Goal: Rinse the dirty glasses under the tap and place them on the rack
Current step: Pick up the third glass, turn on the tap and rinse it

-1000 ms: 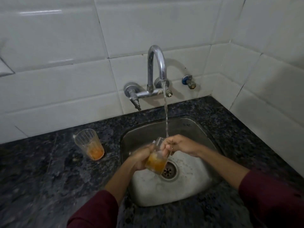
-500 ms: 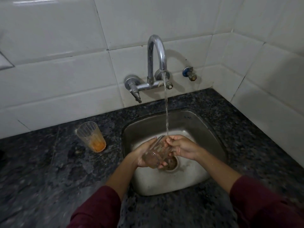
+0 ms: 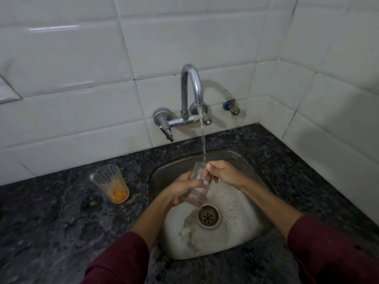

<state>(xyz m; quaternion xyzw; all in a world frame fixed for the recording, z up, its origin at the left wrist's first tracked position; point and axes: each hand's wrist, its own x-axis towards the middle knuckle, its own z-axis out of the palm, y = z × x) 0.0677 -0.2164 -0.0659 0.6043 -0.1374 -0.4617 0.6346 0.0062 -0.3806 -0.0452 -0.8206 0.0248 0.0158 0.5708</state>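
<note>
A clear glass [image 3: 196, 186] is gripped around its lower body by the left hand [image 3: 183, 190] and held over the sink [image 3: 242, 160], just above the drain [image 3: 208, 216]. The right hand [image 3: 223, 174] is curled at the rim, its fingers [image 3: 211, 167] pinching the lip or reaching inside; which cannot be told. The stream of water [image 3: 203, 140] from the tap [image 3: 190, 95] is received at the mouth of the glass. For a thorough rinse, the glass is best turned under the stream so that every wall is swept, then tipped out over the drain; wet glass is likely slippery, so a firm hold is advised. A second glass [image 3: 111, 182], ribbed and tapered, with orange residue at its base, stands upright on the speckled dark stone counter [image 3: 51, 222], left of the sink. The sink is dull steel; the tap is polished metal; the wall is glossy white tile [image 3: 82, 119]. No rack is seen.
</note>
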